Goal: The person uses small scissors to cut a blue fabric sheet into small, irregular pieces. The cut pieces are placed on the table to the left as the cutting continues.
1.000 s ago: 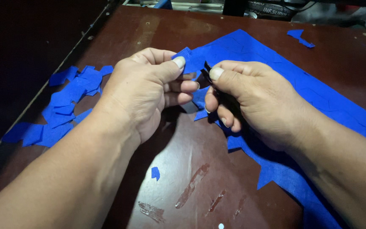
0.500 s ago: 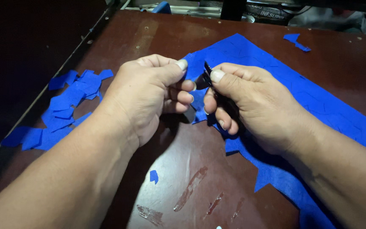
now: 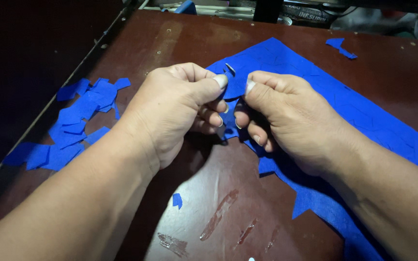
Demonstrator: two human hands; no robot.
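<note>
My left hand [image 3: 175, 108] and my right hand [image 3: 286, 116] meet at the near edge of the blue sheet [image 3: 344, 111], and both are closed in a pinch on the same small part of it. Each thumb presses from above and the curled fingers support from below, so the pinched blue piece [image 3: 234, 87] stands up a little between my two thumbs. A small pale, shiny bit [image 3: 230, 68] shows just above the pinch; I cannot tell what it is.

The sheet lies flat on the brown table [image 3: 180, 43], going away from my grip to the right and to the far side. It looks thin, soft and very light, like felt or fabric with cut lines in it. I judge it will bend and stretch easily and may tear along these lines, so the good place to hold is very near the line, with the fingertips close together, not far out on the loose edge.

To the left of my grip, well apart, is a pile of blue cut pieces [image 3: 73, 123]. One tiny blue scrap [image 3: 177, 199] lies below my hands, near some shiny smears [image 3: 218, 220].
</note>
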